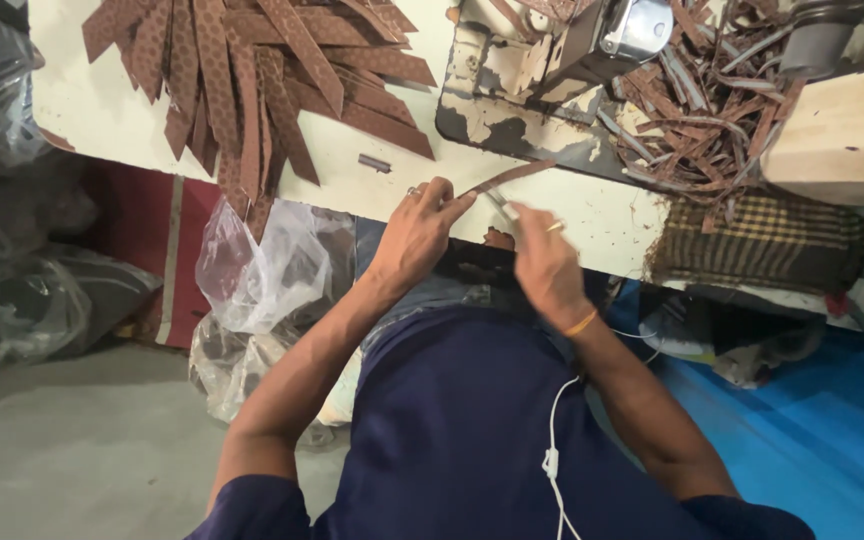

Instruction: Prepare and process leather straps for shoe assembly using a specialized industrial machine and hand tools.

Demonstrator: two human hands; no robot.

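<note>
Nearest: dark blue shirt (472,430) of the person, with a white cord (552,450) hanging down its front. Grey floor (72,450) to one side, blue sheet (812,430) to the other.

Left hand (417,235): ring on one finger, fingers pressed together in a pinch on the near end of a brown strip (507,178). The strip runs up and away from the fingertips, slanting toward the machine base, its far end free above the table edge.

Right hand (542,255): orange band at the wrist, fingers curled and closed around a small metal tool (500,205) (likely snips; too blurred to be sure). The tool's tip meets the strip just beside the left fingertips, so the strip lies between the two hands, held by the left and touched by the tool.

Below the hands: clear plastic bag (262,265) hanging at the table's near edge, more bags (12,200) further to the side.

Table (102,110): cream top, chipped. A short dark piece (374,162) lies alone near the edge.

Further off: fanned pile of patterned brown strips (252,80), some overhanging the near edge; sewing machine (612,35) on a worn dark base (512,120); heap of narrow brown trimmings (702,110) beside it; checked cloth (762,240) draped over the table end; pale wooden block (842,135) at the far corner.
</note>
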